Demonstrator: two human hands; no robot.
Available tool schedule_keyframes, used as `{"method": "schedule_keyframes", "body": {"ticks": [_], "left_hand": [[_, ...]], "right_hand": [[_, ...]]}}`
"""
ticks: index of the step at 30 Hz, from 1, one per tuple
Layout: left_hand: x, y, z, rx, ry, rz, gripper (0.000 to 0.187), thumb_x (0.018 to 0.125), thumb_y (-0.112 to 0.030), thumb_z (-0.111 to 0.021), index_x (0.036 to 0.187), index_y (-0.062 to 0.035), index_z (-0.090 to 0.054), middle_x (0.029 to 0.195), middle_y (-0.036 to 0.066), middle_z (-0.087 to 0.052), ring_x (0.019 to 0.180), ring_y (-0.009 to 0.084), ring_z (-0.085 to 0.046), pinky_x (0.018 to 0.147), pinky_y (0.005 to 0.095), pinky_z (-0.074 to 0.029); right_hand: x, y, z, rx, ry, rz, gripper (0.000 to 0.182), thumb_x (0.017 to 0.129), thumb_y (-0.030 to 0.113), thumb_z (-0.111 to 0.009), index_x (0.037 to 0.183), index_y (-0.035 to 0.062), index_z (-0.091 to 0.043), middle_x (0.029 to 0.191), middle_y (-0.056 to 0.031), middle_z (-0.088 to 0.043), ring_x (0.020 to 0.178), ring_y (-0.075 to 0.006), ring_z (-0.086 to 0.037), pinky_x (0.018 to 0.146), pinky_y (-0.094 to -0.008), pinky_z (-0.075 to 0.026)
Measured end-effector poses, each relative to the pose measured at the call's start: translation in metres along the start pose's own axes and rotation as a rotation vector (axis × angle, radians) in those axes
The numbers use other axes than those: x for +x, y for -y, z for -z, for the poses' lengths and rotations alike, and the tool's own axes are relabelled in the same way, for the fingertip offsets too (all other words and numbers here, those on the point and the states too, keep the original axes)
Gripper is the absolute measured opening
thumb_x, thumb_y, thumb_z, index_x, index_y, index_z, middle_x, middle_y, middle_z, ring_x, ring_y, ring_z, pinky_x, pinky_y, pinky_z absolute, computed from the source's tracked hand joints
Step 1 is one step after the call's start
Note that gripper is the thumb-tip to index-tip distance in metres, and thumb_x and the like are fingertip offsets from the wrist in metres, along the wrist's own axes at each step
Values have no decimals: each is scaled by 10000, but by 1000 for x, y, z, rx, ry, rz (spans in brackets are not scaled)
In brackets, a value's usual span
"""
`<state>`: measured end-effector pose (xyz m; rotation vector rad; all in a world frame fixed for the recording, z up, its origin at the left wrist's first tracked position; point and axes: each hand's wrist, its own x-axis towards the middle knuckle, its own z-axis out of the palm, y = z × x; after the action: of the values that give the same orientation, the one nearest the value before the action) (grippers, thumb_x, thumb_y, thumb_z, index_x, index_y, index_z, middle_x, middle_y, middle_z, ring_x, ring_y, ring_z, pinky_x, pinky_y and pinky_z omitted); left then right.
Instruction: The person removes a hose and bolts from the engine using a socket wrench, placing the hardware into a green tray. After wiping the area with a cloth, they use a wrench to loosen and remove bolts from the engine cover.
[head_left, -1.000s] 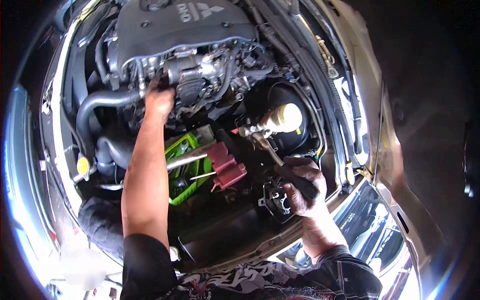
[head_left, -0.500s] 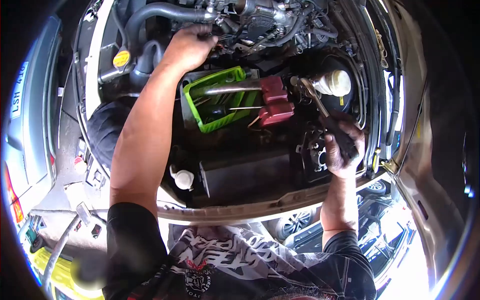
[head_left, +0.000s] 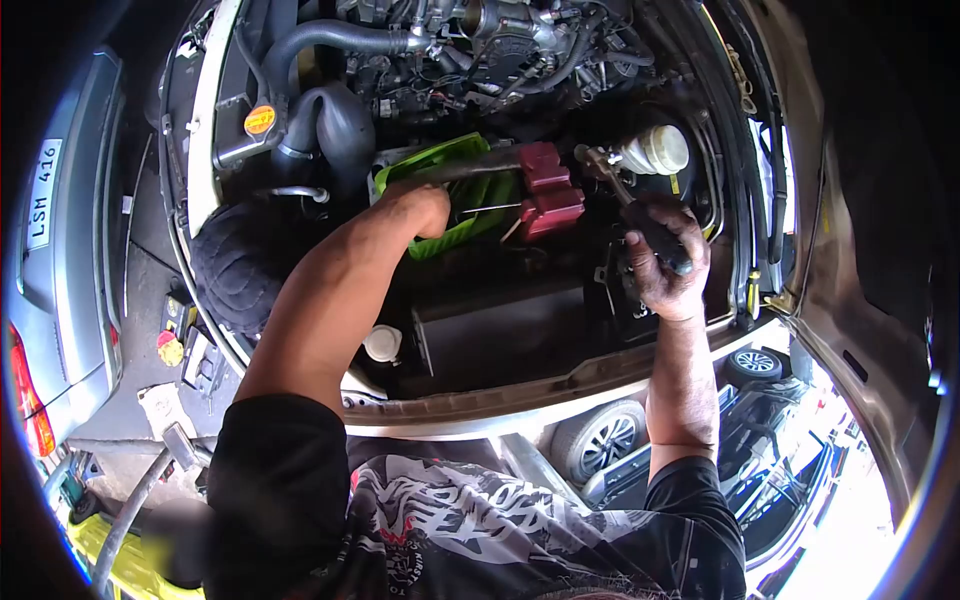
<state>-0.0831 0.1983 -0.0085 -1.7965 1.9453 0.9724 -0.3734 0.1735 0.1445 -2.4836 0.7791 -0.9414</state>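
In my right hand (head_left: 675, 270) is a ratchet (head_left: 618, 185) with a black handle, my fingers closed round the grip. Its metal head points up and left, near a white-capped reservoir (head_left: 658, 150). My left hand (head_left: 425, 208) reaches into a bright green plastic tray (head_left: 440, 158) set in the engine bay. Its fingers point down and are mostly hidden, so what they touch does not show. A long metal bar lies across the tray, and a thin metal rod (head_left: 490, 209) sticks out towards the red covers (head_left: 550, 208).
Engine hoses and wiring (head_left: 500, 60) fill the far side. A dark box-shaped part (head_left: 500, 330) sits near the front edge (head_left: 500, 400) of the bay. A dark cloth or cap (head_left: 235, 265) lies at left, below a yellow-labelled cap (head_left: 260, 121). The raised hood (head_left: 830, 250) stands at right.
My left hand has come down from the engine hoses into the green tray. My right hand still holds the ratchet and has shifted slightly left. The view has shifted a little.
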Motion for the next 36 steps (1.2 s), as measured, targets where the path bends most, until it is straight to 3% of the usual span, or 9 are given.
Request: {"method": "schedule_keyframes", "body": {"ticks": [8,11,14,21,26,30,33,36], "left_hand": [[31,6,-20,47,2,22,370,779,-104,-599,1117,-42,-737,1190,177,-698,1121,314,-671,879,445,-556],[36,1,-6,86,165,21,391,777,-125,-615,1144,-60,-734,1207,184,-690,1127,311,-670,871,462,-557],[32,-5,-7,94,84,101,362,777,-122,-624,1112,-57,-744,1204,177,-693,1122,314,-672,861,457,-561],[23,9,-13,113,15,11,261,780,-119,-640,1000,-65,-770,1072,144,-738,1038,319,-702,811,443,-573],[37,2,-19,197,88,-6,240,796,-150,-628,972,-98,-781,1037,128,-743,982,310,-711,766,433,-575],[37,19,-30,288,73,-160,257,786,-139,-613,978,-84,-776,1055,127,-737,941,296,-714,767,413,-578],[7,22,-21,158,-33,-54,232,772,-117,-621,935,-31,-762,1027,154,-723,966,306,-706,779,412,-579],[9,41,-45,213,-259,-191,216,753,-83,-634,911,22,-736,1084,188,-680,1023,327,-681,808,412,-573]], "right_hand": [[6,5,-2,48,65,37,332,775,-10,-756,1073,23,-611,1029,-190,-692,994,-346,-701,827,-392,-559],[6,4,-3,89,88,50,336,775,-7,-761,1076,20,-616,1042,-200,-687,996,-350,-701,837,-391,-562],[7,4,-1,75,105,48,344,773,-2,-767,1082,19,-618,1049,-208,-684,1004,-350,-700,837,-386,-566],[5,-2,3,65,91,37,363,757,13,-780,1083,15,-619,1062,-215,-686,975,-352,-710,810,-387,-575],[7,-4,5,76,98,43,381,746,-1,-777,1091,8,-617,1054,-233,-687,963,-355,-712,797,-380,-574],[6,-6,9,62,116,56,385,752,-2,-776,1101,9,-613,1047,-233,-686,962,-353,-713,789,-379,-575],[5,-6,9,92,115,35,380,767,4,-775,1109,18,-610,1057,-235,-683,966,-354,-713,792,-380,-579],[4,-6,10,91,119,28,385,773,12,-775,1117,25,-604,1068,-245,-679,968,-354,-714,792,-375,-583]]}}
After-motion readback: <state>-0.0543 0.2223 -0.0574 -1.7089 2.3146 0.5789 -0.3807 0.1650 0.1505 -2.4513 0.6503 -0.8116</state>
